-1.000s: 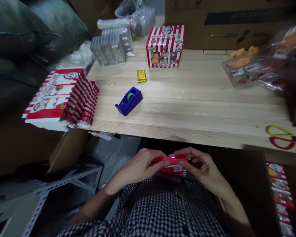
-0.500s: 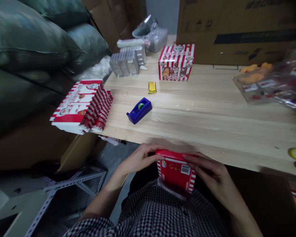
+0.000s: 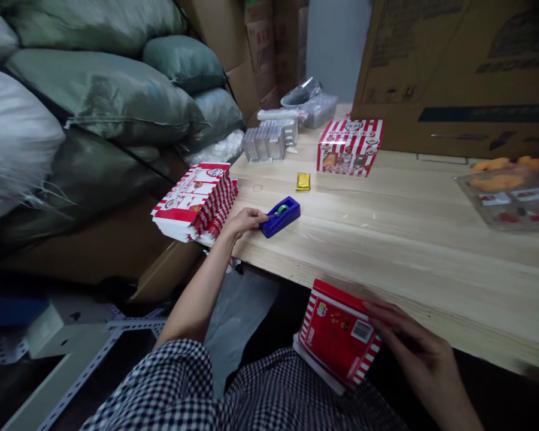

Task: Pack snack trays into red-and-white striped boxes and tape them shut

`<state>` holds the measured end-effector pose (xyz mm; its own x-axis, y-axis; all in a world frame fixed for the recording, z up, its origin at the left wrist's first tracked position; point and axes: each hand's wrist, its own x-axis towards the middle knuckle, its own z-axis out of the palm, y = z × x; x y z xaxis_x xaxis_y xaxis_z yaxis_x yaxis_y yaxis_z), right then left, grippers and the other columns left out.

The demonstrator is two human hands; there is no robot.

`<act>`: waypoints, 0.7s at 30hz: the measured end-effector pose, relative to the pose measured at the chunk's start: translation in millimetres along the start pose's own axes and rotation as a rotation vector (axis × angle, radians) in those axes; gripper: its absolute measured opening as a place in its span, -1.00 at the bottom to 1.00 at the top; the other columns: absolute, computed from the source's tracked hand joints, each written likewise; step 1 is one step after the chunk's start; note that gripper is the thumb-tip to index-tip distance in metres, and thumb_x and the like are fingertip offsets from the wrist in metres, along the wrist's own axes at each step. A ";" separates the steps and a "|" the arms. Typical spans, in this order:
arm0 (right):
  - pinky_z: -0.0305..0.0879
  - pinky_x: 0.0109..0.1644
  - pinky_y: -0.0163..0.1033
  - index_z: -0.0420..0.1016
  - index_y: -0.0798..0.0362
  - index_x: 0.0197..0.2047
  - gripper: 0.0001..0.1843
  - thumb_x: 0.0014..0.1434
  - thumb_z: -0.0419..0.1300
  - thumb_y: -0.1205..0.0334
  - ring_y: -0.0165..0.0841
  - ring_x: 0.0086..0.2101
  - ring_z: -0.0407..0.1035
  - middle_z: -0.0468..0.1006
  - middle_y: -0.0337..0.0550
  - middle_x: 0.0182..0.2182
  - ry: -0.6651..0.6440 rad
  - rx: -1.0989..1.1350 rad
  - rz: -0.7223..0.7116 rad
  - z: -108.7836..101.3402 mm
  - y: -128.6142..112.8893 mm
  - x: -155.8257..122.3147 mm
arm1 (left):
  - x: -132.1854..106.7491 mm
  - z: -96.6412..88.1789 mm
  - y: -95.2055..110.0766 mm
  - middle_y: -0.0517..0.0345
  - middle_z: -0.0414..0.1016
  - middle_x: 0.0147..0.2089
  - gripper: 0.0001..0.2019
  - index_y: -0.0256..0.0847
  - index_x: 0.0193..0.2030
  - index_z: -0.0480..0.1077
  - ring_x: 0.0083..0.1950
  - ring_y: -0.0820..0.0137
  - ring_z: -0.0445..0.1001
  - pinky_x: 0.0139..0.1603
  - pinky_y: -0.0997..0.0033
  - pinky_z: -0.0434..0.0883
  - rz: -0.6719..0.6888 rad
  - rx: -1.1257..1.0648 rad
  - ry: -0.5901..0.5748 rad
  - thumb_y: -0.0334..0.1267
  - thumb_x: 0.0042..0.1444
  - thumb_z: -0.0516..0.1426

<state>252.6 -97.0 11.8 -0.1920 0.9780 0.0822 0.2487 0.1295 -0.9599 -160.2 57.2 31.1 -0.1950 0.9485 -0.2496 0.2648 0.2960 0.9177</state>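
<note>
My left hand (image 3: 247,220) reaches over the table to the front end of a blue tape dispenser (image 3: 280,224). Its fingers pinch at the cutter end, where the loose end of the tape lies; the tape itself is hard to see. A green roll core (image 3: 281,209) shows inside the dispenser. Close to my body, my right hand (image 3: 413,341) grips a red-and-white striped cardboard box (image 3: 336,335) by its upper right edge. The box's panel with a barcode faces up, and it leans against the checked shirt.
Flattened striped boxes (image 3: 191,200) lie stacked at the table's left edge. Farther back are a yellow packet (image 3: 303,181), an assembled striped box (image 3: 349,148) and clear plastic cases (image 3: 264,142). A bag with orange pieces (image 3: 498,179) lies at right, before a large carton (image 3: 453,78).
My left hand has let go of the red box and moved forward to the tape dispenser. My right hand keeps the box, now tilted. The view has swung left.
</note>
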 end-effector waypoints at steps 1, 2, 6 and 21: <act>0.43 0.23 0.05 0.70 -0.18 -0.03 -0.75 0.23 0.30 0.09 -0.10 0.09 0.52 0.67 -0.14 0.01 0.002 -0.002 0.002 0.2 -0.6 -0.4 | 1.2 -0.1 0.1 0.08 0.52 -0.49 -0.68 -0.32 -0.50 0.47 -0.42 0.38 0.47 -0.35 0.37 0.45 -0.006 -0.037 -0.011 -0.12 -0.14 0.43; 0.44 0.23 0.04 0.70 -0.17 -0.04 -0.75 0.23 0.30 0.09 -0.10 0.08 0.52 0.67 -0.14 0.01 0.004 -0.002 0.003 0.5 -1.2 -0.6 | 1.4 -0.5 -0.1 0.03 0.55 -0.43 -0.66 -0.33 -0.49 0.47 -0.38 0.37 0.50 -0.33 0.36 0.47 -0.005 -0.075 -0.014 -0.10 -0.16 0.43; 0.47 0.20 0.00 0.70 -0.15 -0.06 -0.76 0.21 0.32 0.10 -0.11 0.06 0.54 0.68 -0.13 0.00 0.035 0.023 0.018 1.6 -4.7 1.7 | -5.4 -3.9 -8.1 -0.12 0.62 -0.19 -0.64 -0.35 -0.44 0.48 -0.22 0.31 0.55 -0.23 0.29 0.53 0.028 -0.215 0.020 -0.09 -0.20 0.43; 0.41 0.22 0.03 0.66 -0.19 0.00 -0.72 0.22 0.33 0.25 -0.12 0.09 0.47 0.62 -0.18 0.06 0.306 0.094 -0.049 22.7 -40.0 9.1 | -54.3 20.5 -40.0 0.01 0.61 -0.26 -0.76 -0.29 -0.43 0.49 -0.21 0.34 0.53 -0.12 0.38 0.46 0.164 -0.235 0.406 -0.14 -0.04 0.34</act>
<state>219.3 -97.0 44.9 0.0968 0.9767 0.1918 0.1543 0.1756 -0.9723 -140.8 -3.9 1.6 -0.5327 0.8463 0.0015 0.1120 0.0688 0.9913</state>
